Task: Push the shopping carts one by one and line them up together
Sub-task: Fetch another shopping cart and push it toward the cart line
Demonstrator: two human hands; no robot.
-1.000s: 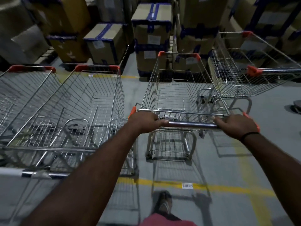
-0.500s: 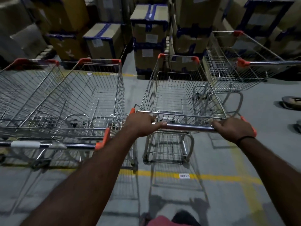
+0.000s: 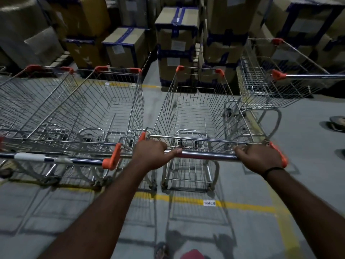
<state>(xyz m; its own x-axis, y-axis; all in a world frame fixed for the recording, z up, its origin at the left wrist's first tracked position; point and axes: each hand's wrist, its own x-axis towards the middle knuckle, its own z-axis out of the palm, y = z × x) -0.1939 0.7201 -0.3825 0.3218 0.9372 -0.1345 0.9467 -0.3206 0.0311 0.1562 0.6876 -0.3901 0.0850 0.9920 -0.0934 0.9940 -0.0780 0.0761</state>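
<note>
Both arms reach forward, bare to the elbow; the left hand [image 3: 151,156] grips the handle bar [image 3: 205,156] near its left end, knuckles up, fingers curled over the far side; its thumb [image 3: 173,151] lies straight along the bar, pointing toward the other hand; the right hand [image 3: 259,158] grips the same bar near its right end, knuckles up, fingers wrapped over; the hands sit level and well apart; a thin dark band [image 3: 273,170] circles the right wrist; the left forearm [image 3: 112,202] angles in from the lower left, the right forearm [image 3: 308,202] from the lower right.
</note>
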